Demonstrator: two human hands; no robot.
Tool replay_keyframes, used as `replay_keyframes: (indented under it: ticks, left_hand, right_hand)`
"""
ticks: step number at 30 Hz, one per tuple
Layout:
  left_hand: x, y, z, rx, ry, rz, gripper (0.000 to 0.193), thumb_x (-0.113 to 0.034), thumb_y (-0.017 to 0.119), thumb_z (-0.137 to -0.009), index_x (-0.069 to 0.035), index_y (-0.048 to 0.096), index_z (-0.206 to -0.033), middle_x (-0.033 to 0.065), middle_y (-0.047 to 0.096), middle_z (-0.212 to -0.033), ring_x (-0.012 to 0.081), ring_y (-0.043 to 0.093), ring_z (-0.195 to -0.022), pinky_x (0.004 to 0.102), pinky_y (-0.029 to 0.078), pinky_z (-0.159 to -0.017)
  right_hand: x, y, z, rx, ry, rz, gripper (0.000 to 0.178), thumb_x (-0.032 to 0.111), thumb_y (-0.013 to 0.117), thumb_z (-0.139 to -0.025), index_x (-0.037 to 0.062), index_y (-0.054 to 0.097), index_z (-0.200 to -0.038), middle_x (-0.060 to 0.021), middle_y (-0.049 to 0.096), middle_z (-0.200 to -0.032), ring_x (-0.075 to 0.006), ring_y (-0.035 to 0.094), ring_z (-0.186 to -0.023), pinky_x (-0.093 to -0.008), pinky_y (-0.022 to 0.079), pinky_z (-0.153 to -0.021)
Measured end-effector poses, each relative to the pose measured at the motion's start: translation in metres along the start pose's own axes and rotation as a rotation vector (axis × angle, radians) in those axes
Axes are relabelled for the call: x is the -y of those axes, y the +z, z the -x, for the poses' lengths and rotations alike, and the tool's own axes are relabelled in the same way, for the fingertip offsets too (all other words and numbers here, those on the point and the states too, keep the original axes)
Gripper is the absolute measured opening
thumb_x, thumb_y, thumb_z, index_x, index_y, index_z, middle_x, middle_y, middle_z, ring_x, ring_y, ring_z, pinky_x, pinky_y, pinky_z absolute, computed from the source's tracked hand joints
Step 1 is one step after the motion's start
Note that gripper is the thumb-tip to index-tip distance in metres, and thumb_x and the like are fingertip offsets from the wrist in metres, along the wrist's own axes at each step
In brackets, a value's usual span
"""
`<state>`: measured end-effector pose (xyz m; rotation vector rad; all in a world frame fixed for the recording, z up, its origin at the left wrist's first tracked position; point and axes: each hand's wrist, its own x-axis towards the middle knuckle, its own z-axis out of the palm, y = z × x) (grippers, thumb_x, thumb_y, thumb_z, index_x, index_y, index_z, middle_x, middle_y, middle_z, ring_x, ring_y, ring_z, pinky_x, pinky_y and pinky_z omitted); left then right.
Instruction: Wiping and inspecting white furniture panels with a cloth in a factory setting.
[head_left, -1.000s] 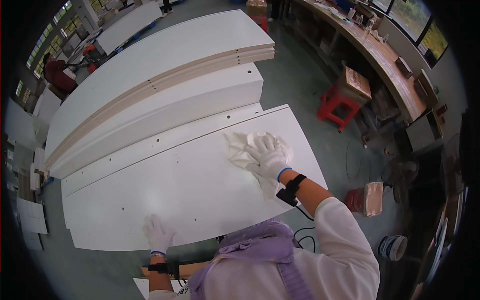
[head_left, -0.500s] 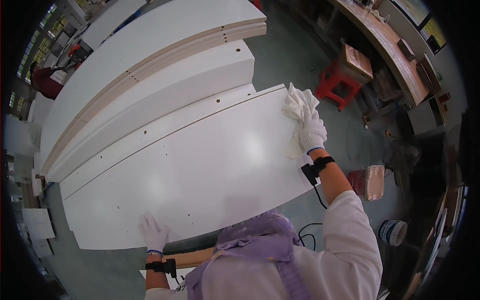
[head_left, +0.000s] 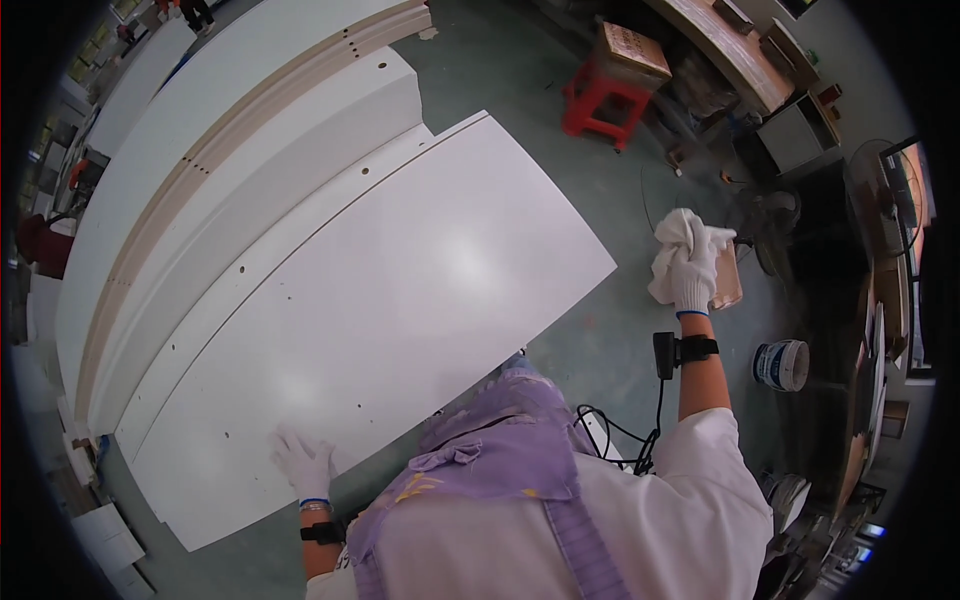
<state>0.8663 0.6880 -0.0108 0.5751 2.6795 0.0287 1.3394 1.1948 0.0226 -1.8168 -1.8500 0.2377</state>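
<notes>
A large white panel point(head_left: 400, 270) with small drilled holes lies in front of me. Near its front left edge my left hand point(head_left: 301, 462), in a white knit glove, rests on the surface with fingers spread. My right hand point(head_left: 695, 275), gloved the same way, is closed on a crumpled white cloth point(head_left: 678, 240). Hand and cloth are held out past the panel's right corner, over the floor and apart from the panel. Part of a box-like container shows behind the right hand.
Beyond the panel stand more white panels point(head_left: 300, 130) with brown edges. A red stool point(head_left: 605, 100) bearing a box stands at the far right. A white-and-blue bucket point(head_left: 780, 366) is on the floor at right, and a black cable point(head_left: 630, 455) loops beside my body.
My right hand has lifted the cloth off the panel's right end and moved it right, over the floor. The view has turned right. My left hand stays on the panel.
</notes>
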Motion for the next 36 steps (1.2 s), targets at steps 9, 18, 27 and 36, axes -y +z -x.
replay_keyframes:
  ticks: [9, 18, 27, 36]
  left_hand:
    - [0.009, 0.005, -0.01, 0.009, 0.058, -0.057, 0.104, -0.042, 0.073, -0.08, -0.002, 0.017, -0.158, 0.0308, 0.013, -0.161, 0.0464, 0.014, -0.149, 0.0537, 0.016, -0.121]
    - [0.013, 0.005, -0.008, 0.01, 0.047, -0.051, 0.105, -0.043, 0.072, -0.079, -0.002, 0.017, -0.157, 0.0323, 0.013, -0.161, 0.0472, 0.019, -0.148, 0.0506, 0.015, -0.122]
    - [0.025, 0.016, -0.015, -0.004, 0.047, -0.043, 0.105, -0.045, 0.072, -0.078, -0.003, 0.018, -0.158, 0.0309, 0.013, -0.161, 0.0458, 0.018, -0.149, 0.05, 0.016, -0.122]
    - [0.032, 0.013, -0.006, 0.0, -0.018, -0.081, 0.108, -0.049, 0.072, -0.078, -0.005, 0.016, -0.158, 0.0288, 0.01, -0.163, 0.0523, 0.016, -0.147, 0.0551, 0.016, -0.121]
  right_hand:
    - [0.179, 0.089, 0.182, 0.664, -1.179, -0.187, 0.057, 0.025, 0.072, -0.071, 0.0293, 0.061, -0.127, -0.0103, 0.055, -0.129, -0.033, 0.058, -0.112, -0.0488, 0.05, -0.095]
    - [-0.025, 0.059, -0.001, 0.307, 0.22, 0.313, 0.034, 0.021, 0.058, -0.09, 0.0217, 0.062, -0.124, -0.0182, 0.062, -0.117, -0.0412, 0.064, -0.102, -0.0492, 0.051, -0.092]
    - [0.118, 0.018, 0.038, 0.148, -0.454, -0.391, 0.053, 0.01, 0.063, -0.08, 0.019, 0.06, -0.132, -0.0173, 0.063, -0.114, -0.0367, 0.067, -0.097, -0.0423, 0.055, -0.083]
    - [0.177, 0.065, 0.105, 0.517, -1.245, -0.278, 0.041, 0.022, 0.071, -0.069, 0.0279, 0.068, -0.11, -0.006, 0.053, -0.138, -0.0268, 0.056, -0.119, -0.0471, 0.052, -0.093]
